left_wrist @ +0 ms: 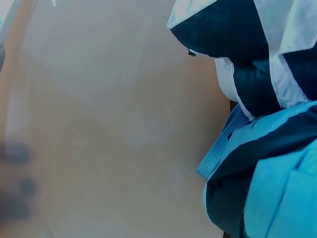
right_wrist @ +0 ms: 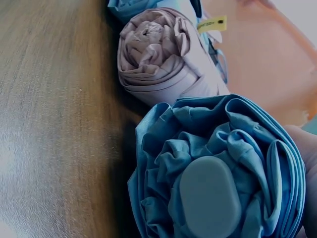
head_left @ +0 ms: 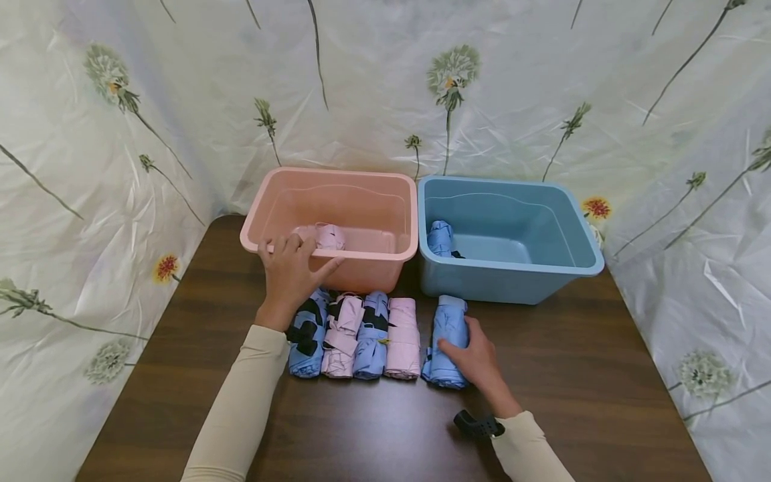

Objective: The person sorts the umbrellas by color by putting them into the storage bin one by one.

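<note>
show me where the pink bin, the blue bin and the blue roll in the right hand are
pink bin (head_left: 375, 270): head view, on its front outer wall
blue bin (head_left: 494, 284): head view, on its front outer wall
blue roll (head_left: 449, 325): head view, on its upper side

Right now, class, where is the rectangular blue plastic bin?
In the head view, the blue bin stands right of the pink plastic bin, beyond the right hand.

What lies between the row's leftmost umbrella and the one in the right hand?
Head view, left to right: first pink umbrella, blue umbrella, second pink umbrella.
</note>
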The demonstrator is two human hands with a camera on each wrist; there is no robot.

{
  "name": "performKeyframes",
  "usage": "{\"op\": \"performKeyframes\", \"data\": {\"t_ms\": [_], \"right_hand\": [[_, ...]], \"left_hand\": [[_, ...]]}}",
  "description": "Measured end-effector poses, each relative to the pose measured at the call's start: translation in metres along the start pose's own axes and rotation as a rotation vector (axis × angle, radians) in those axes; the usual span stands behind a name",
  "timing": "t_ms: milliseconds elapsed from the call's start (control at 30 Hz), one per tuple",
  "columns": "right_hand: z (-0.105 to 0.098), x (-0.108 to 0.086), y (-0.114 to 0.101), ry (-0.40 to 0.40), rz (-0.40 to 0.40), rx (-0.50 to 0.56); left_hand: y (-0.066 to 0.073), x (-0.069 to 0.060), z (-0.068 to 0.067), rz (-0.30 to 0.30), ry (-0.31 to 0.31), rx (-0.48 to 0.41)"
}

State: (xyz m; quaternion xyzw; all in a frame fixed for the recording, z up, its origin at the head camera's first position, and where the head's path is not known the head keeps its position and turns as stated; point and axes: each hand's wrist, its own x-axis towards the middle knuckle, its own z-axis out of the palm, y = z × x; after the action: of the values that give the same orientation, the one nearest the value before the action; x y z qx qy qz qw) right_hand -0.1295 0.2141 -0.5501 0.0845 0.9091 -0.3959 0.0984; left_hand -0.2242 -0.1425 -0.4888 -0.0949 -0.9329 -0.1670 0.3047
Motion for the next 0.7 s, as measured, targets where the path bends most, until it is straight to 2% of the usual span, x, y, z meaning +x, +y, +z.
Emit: {"op": "performKeyframes", "data": {"t_ms": [433, 700], "right_hand": [[-0.020, -0.010, -0.008, -0.001, -0.027, 0.025], [-0.032, -0.019, -0.016, -0.001, -0.053, 0.065]], "left_hand": [[0.002, 0.000, -0.003, -0.025, -0.047, -0.018], [0.002, -0.001, -0.002, 0.001, 0.000, -0.008]]}}
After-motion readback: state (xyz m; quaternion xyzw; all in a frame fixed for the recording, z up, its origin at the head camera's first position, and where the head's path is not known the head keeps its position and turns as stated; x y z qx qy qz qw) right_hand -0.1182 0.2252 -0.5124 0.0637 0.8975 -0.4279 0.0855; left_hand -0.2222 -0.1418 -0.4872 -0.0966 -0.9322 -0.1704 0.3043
